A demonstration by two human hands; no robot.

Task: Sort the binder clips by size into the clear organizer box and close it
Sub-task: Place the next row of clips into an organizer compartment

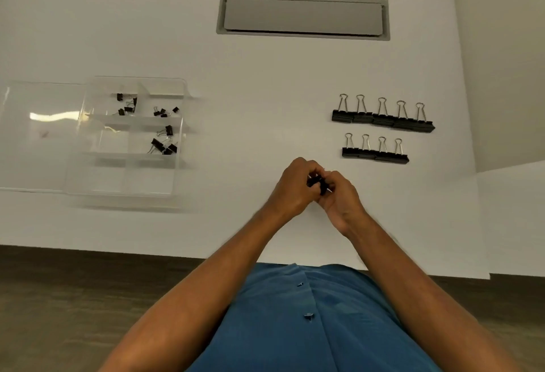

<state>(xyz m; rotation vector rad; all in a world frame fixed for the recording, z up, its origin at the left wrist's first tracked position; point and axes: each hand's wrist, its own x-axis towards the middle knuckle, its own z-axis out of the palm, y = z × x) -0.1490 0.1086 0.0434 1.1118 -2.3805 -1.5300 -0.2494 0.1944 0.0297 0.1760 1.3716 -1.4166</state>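
Both the left hand (295, 187) and the right hand (339, 197) gripped black binder clips (317, 183) over the near desk (265, 76), far from the organizer box (126, 189) at left, so one could probably slip during carrying.

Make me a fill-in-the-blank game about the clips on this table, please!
1. The far row of big clips has ____ clips.
2. The near row of big clips has ____ clips.
3. The organizer box sits on the person's ____ side of the table.
4. The left hand and right hand together hold small ____ clips.

Missing words: five; four; left; black
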